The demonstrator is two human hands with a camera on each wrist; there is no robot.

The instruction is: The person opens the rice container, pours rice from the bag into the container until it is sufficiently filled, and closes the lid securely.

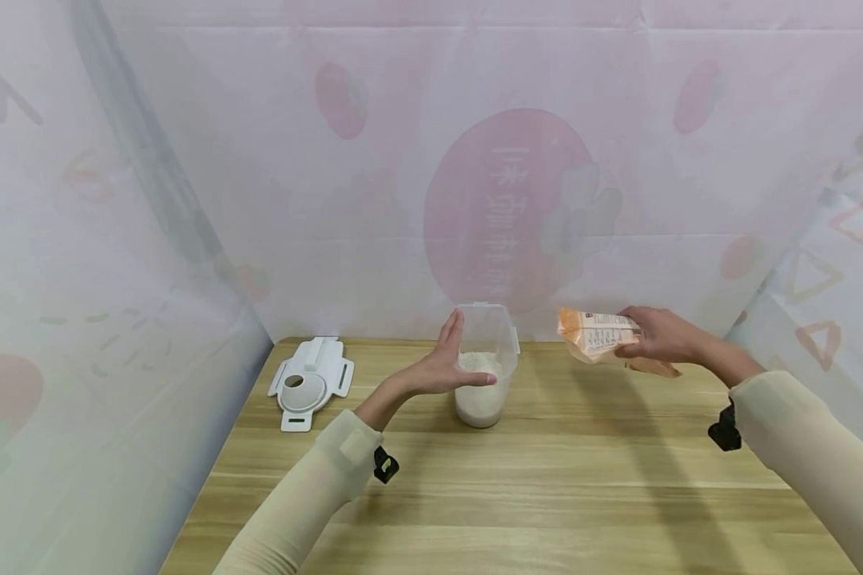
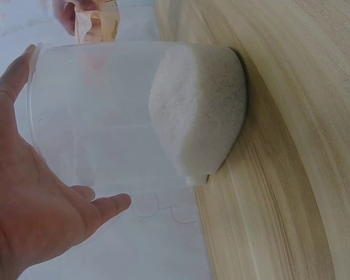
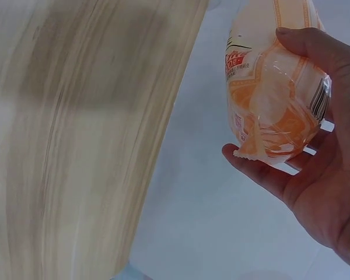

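A clear plastic container [image 1: 485,359] stands at the back middle of the wooden table, its lower part filled with white rice [image 1: 479,391]. My left hand [image 1: 442,363] is beside it with straight fingers, the palm against its left wall; the left wrist view shows the same container [image 2: 134,111], the rice [image 2: 198,111] and my left hand [image 2: 41,198] flat along it. To its right, above the table, my right hand [image 1: 654,334] grips an orange and clear plastic bag [image 1: 595,331]. In the right wrist view the bag [image 3: 274,87] looks crumpled and nearly empty in my right hand [image 3: 315,169].
A white plastic lid [image 1: 311,382] with a round opening lies at the back left of the table [image 1: 518,495]. Pale printed curtain walls close in the table on the left, back and right.
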